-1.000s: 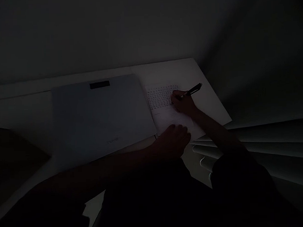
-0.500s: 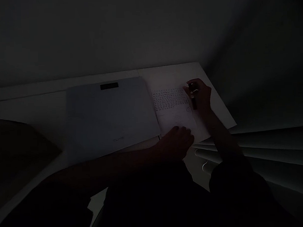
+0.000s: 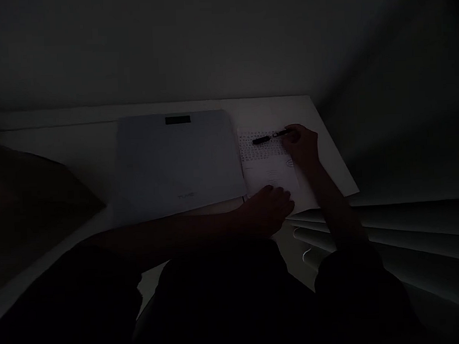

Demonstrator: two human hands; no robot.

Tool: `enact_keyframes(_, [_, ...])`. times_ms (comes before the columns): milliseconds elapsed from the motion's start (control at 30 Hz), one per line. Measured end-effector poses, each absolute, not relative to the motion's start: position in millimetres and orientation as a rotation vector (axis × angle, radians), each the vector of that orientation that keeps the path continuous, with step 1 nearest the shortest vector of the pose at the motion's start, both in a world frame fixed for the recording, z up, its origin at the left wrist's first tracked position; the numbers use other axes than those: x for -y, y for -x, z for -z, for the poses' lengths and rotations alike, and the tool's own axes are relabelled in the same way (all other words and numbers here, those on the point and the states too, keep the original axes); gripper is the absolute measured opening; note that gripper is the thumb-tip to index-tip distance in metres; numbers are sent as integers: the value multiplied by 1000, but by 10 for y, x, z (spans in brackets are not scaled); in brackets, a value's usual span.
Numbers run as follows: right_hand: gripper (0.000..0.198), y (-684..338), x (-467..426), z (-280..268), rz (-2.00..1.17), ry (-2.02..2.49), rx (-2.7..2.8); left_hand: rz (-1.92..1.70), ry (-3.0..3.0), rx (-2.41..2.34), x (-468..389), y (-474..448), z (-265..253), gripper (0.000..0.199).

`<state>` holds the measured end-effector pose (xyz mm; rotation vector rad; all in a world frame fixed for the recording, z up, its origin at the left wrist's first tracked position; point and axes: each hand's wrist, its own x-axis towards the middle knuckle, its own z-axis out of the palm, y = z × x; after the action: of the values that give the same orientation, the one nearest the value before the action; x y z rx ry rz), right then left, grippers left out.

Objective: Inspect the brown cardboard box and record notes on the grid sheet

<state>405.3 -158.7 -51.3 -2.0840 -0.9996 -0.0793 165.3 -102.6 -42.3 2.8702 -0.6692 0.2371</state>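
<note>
Sheet (image 3: 270, 171) was partly filled.
Right hand (image 3: 304, 143) pinched the pen (image 3: 260, 140) over marked upper rows, near the desk (image 3: 280, 112) right edge; lower part was sparse. Left hand (image 3: 267, 210) lay at front edge, grip unclear in darkness.

Smooth, matt slab (image 3: 180, 163) atop smooth, matt desk (image 3: 265, 109); rt. of slab, paper sheet (image 3: 265, 174) w/ plastic-lkg. pen (image 3: 263, 139).

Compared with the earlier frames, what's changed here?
The right hand has moved right, off the written lines to the edge of the sheet. The pen, still held, has turned: its black end pointed up and right, now left over the writing. The left hand stays at the sheet's near edge; the flat grey slab still lies beside it.
</note>
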Motion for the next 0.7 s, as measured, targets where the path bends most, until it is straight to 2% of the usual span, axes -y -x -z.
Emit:
enact_keyframes(400, [34, -3998, 1576, 487, -33, 2107, 1029, -328, -2939, 697, 1040, -1671, 485, 32])
enact_keyframes(700, [37, -4062, 1551, 547, 119, 2066, 1082, -800, -3088, 905, 999, -1360, 378, 33])
